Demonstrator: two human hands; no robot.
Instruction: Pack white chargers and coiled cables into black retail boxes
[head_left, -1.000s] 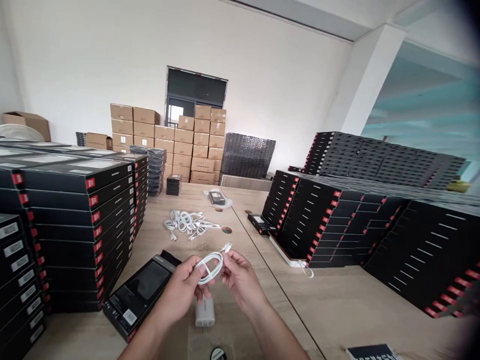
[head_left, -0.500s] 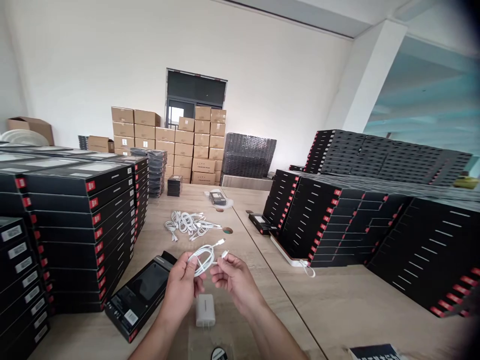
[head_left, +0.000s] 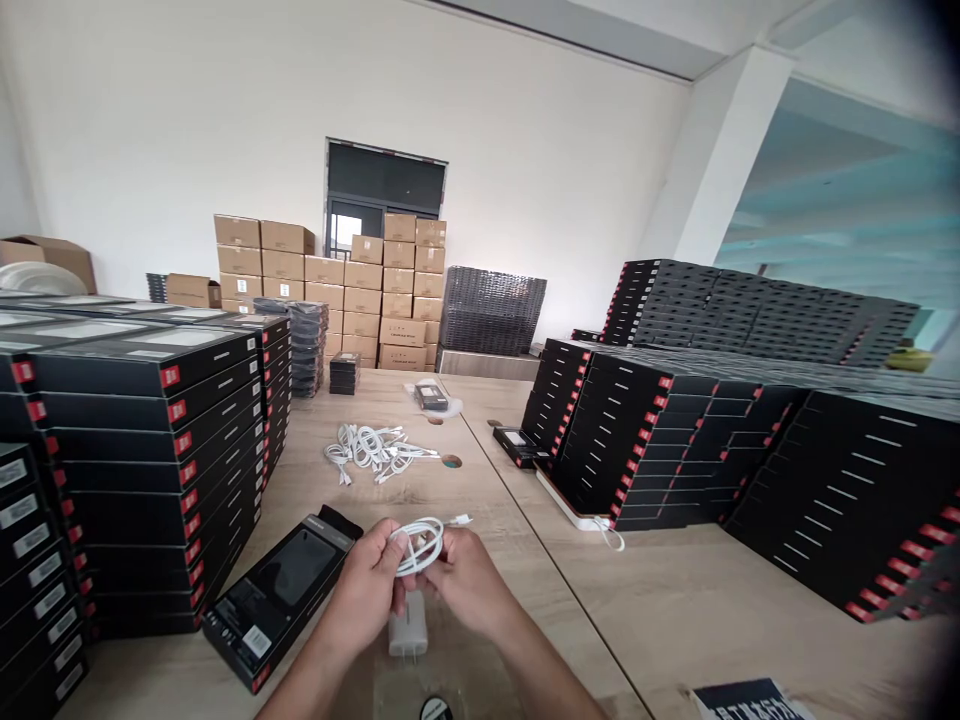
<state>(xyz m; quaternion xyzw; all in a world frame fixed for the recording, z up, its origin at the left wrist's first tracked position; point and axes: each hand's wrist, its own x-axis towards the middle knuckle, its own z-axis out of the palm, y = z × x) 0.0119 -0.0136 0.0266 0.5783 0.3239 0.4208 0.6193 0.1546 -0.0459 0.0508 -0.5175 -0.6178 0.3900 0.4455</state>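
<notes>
A coiled white charging cable (head_left: 420,546) is held between both hands above the table. My left hand (head_left: 375,570) pinches the coil's left side, thumb on top. My right hand (head_left: 463,572) closes on its right side, and one white connector sticks out above those fingers. Just below the hands lies a white power adapter (head_left: 408,628), its upper end partly covered by fingers, with metal prongs toward me. To the left is a black box (head_left: 281,590) with a dark window and its far-end flap open. Beyond the hands, several white cables (head_left: 375,450) lie in a loose pile.
Tall stacks of black boxes stand on the left (head_left: 142,480) and right (head_left: 637,430). A clear plastic piece (head_left: 465,690) lies at the near edge. Brown cartons (head_left: 360,300) are piled by the wall. A cable hole (head_left: 451,461) opens in the table.
My hands have come closer together and slightly lower. My right hand has shifted from the cable's loose end to the coil's right side. The view has turned slightly.
</notes>
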